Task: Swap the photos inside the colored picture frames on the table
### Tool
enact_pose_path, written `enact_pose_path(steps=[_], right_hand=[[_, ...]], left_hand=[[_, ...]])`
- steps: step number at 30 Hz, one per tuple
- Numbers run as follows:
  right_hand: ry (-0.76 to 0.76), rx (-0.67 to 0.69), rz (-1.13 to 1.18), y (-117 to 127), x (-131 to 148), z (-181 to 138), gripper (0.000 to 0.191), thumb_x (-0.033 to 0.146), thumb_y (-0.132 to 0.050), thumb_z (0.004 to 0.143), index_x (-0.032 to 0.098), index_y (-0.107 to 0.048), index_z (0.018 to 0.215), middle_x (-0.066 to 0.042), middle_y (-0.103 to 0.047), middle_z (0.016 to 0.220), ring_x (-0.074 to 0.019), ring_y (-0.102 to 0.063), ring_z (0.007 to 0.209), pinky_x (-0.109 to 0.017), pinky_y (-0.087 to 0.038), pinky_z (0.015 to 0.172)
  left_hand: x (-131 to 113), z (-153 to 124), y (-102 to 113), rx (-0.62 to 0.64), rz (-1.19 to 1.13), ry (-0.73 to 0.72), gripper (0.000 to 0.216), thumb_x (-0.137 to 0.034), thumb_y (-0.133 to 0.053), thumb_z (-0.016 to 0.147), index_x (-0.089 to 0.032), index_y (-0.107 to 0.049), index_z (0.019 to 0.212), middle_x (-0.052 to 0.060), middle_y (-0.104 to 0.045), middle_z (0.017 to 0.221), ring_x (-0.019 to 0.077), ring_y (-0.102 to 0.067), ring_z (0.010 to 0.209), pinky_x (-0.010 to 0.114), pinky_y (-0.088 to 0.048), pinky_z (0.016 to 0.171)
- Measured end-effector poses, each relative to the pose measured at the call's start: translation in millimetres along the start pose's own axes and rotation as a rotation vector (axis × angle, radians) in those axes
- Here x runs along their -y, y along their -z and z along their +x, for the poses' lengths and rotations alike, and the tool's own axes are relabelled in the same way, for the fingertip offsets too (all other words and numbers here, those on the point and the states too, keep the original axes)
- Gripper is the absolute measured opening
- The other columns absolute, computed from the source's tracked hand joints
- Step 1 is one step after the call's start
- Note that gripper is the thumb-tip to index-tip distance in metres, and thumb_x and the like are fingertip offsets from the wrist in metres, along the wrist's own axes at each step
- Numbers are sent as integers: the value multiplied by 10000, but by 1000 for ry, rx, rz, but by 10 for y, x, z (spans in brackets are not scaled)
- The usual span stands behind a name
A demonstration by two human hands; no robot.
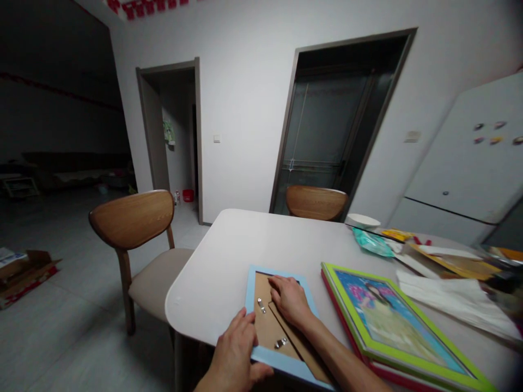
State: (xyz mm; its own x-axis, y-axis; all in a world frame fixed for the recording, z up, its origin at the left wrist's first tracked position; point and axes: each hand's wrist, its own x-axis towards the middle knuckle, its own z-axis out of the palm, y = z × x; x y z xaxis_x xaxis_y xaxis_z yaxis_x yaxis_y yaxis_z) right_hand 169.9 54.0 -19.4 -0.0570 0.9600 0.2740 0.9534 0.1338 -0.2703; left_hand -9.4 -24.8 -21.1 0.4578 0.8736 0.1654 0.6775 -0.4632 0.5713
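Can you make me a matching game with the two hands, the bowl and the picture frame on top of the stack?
1. left hand
2. right hand
3. bowl
4. stack's top picture frame

A. white
B. on the brown backing board
C. lime green
D. holding the near left corner of the light-blue picture frame

Pairs: 1-D, 2-B, 3-A, 4-C

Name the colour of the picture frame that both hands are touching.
Light blue; the picture frame shows best in the head view.

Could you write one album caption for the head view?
Left hand on a light-blue picture frame, right hand on its brown backing board, beside a green-framed picture.
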Motion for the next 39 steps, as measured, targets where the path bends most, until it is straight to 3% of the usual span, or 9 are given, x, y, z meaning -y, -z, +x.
enact_pose_path(steps=[5, 10, 15, 19, 23, 29, 32, 34, 39], right_hand=[[19, -13, 35, 99, 56, -118, 347, 253, -403, 751, 155, -562, 1044, -82, -564, 1077, -202, -475, 981, -309, -321, 859], [119, 54, 164, 312, 54, -473, 314, 297, -442, 724, 175, -594, 971, -88, -561, 1022, -194, -480, 960, -285, -337, 848], [25, 150, 113, 386, 32, -656, 351, 273, -488, 648, 202, -579, 979, -81, -568, 908, -203, -520, 848, -290, -378, 757], [4, 118, 159, 390, -6, -585, 413, 201, -458, 622, 173, -559, 1021, -89, -575, 941, -196, -517, 893, -275, -364, 794], [-19, 73, 156, 515, 11, -521, 377, 205, -460, 617, 161, -582, 971, -86, -577, 912, -200, -517, 875, -291, -366, 798], [83, 55, 244, 714, 341, -581, 303, 223, -473, 662, 180, -584, 942, -68, -556, 887, -181, -511, 869, -282, -383, 788], [121, 12, 306, 704, 349, -591, 299, 287, -454, 720, 182, -561, 979, -79, -555, 964, -182, -504, 914, -295, -382, 813], [107, -21, 292, 652, 218, -580, 332, 333, -425, 750, 174, -542, 1016, -93, -552, 1008, -191, -499, 939, -312, -377, 829], [-98, -11, 27, 446, -231, -603, 414, 327, -426, 739, 115, -519, 1082, -137, -559, 969, -248, -512, 923, -360, -370, 823]], left_hand=[[77, 13, -75, -46, 0, -47, 383, -217, -756, 455, -186, -528, 761, 90, -474, 1217, 280, -335, 1177, 410, -318, 953], [51, -4, -57, -44, -7, -26, 385, -208, -758, 458, -178, -533, 769, 89, -470, 1221, 271, -328, 1182, 383, -322, 956], [-25, -6, -22, -33, -17, -10, 333, -202, -719, 506, -168, -542, 787, 95, -466, 1223, 269, -313, 1189, 380, -294, 972], [-41, -4, 0, -16, -72, 15, 432, -184, -687, 521, -157, -530, 923, 106, -452, 1227, 274, -311, 1184, 384, -284, 973], [-69, 22, 65, -76, -233, 24, 536, -220, -647, 578, -149, -465, 1077, 108, -485, 1167, 245, -410, 1095, 349, -307, 945], [-123, 208, 169, -242, -768, 112, 323, -244, -494, 711, -169, -455, 1022, 68, -571, 994, 193, -539, 894, 289, -413, 774], [-18, 262, 257, -269, -1016, 183, 289, -278, -511, 681, -161, -458, 940, 25, -601, 798, 160, -573, 709, 243, -433, 627], [134, 245, 350, -316, -1051, 254, 322, -314, -539, 657, -161, -459, 928, -11, -588, 704, 137, -562, 620, 218, -415, 562], [654, 102, 574, -342, -823, 344, 338, -366, -542, 629, -164, -474, 892, -39, -568, 653, 117, -539, 567, 194, -380, 514]])
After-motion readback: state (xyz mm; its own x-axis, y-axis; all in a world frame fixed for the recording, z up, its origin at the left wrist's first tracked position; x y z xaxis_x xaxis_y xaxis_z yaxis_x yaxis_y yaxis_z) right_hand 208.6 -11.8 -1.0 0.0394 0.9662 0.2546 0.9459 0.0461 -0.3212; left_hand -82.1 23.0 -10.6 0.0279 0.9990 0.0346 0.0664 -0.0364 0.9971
